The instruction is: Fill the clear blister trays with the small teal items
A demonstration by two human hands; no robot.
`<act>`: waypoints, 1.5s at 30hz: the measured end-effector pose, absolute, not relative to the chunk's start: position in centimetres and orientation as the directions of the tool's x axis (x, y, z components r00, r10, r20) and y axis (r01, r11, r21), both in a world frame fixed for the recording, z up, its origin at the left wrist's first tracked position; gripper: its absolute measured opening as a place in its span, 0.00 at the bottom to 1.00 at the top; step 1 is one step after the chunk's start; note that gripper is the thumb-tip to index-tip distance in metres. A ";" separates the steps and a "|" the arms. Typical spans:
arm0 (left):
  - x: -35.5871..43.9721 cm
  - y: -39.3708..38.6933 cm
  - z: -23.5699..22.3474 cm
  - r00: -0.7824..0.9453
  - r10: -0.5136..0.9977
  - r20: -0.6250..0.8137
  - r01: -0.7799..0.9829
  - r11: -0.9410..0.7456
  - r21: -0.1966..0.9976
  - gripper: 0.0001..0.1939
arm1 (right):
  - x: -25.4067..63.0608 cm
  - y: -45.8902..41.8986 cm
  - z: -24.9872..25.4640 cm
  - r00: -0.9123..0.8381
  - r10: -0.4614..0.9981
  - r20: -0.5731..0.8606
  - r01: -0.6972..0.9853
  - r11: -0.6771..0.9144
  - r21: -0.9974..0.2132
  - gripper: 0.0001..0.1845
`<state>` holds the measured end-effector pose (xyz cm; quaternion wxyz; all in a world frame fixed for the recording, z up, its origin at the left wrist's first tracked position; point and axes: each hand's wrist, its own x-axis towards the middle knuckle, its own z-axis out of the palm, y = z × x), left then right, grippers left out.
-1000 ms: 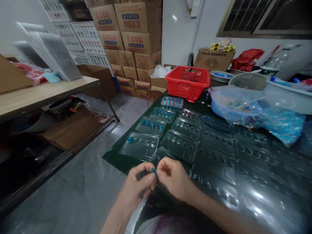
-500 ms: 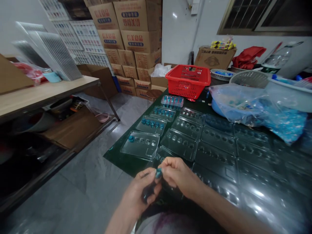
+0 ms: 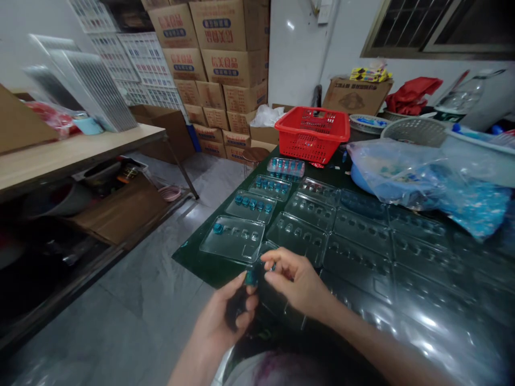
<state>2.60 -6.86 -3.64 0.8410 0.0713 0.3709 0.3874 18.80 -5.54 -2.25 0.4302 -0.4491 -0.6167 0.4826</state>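
My left hand (image 3: pixel 227 316) is curled at the near table edge, its thumb and fingers pinching small teal pieces (image 3: pixel 252 276) with something dark held in the palm. My right hand (image 3: pixel 295 281) meets it from the right, fingertips pinched at the same teal pieces. Just beyond lies a clear plastic blister tray (image 3: pixel 233 239) with one teal piece (image 3: pixel 218 228) in its left pocket. Farther back two trays (image 3: pixel 251 206) hold rows of teal pieces.
Several empty clear trays (image 3: pixel 362 236) cover the dark green table (image 3: pixel 193 257). A red basket (image 3: pixel 313 134) stands at the far end, a plastic bag of blue items (image 3: pixel 426 177) at right. Cardboard boxes (image 3: pixel 209 59) stack at the back, a wooden bench (image 3: pixel 76 153) at left.
Both hands moved slightly forward toward the nearest tray. The teal piece pinched between them is now held a bit higher and farther left; my right fingers have loosened a little.
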 end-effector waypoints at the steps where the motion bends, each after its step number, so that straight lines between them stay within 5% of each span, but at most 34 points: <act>1: 2.6 -6.8 -3.6 0.423 0.707 -0.568 -0.599 0.688 0.410 0.06 | 18.6 -5.7 -2.1 -0.285 0.949 0.136 0.222 0.203 -0.954 0.13; 6: 2.5 -6.9 -3.8 0.424 0.690 -0.587 -0.576 0.706 0.413 0.07 | 17.8 -5.3 -2.3 -0.411 0.894 0.179 0.396 0.352 -0.848 0.12; 14: 1.3 -6.3 -4.6 0.411 0.711 -0.570 -0.623 0.676 0.394 0.08 | 16.7 -3.6 -1.7 -0.546 0.816 0.190 0.378 0.442 -0.813 0.12; 19: -0.4 -5.9 -4.4 0.375 0.765 -0.523 -0.682 0.610 0.404 0.10 | 15.0 0.2 -1.9 -0.452 0.862 0.229 0.443 0.440 -0.781 0.08; 27: -2.2 -6.3 -5.7 0.276 0.812 -0.514 -0.729 0.526 0.439 0.10 | 11.2 6.7 -4.0 -0.494 0.819 0.293 0.696 0.574 -0.432 0.09; 39: -2.4 -6.1 -5.9 0.264 0.824 -0.501 -0.766 0.495 0.410 0.10 | 10.0 7.9 -4.7 -0.670 0.712 0.209 0.674 0.702 -0.232 0.07; 45: -2.6 -5.2 -4.8 0.301 0.818 -0.491 -0.830 0.478 0.287 0.14 | 9.7 7.9 -4.1 -0.722 0.671 0.169 0.648 0.741 -0.177 0.07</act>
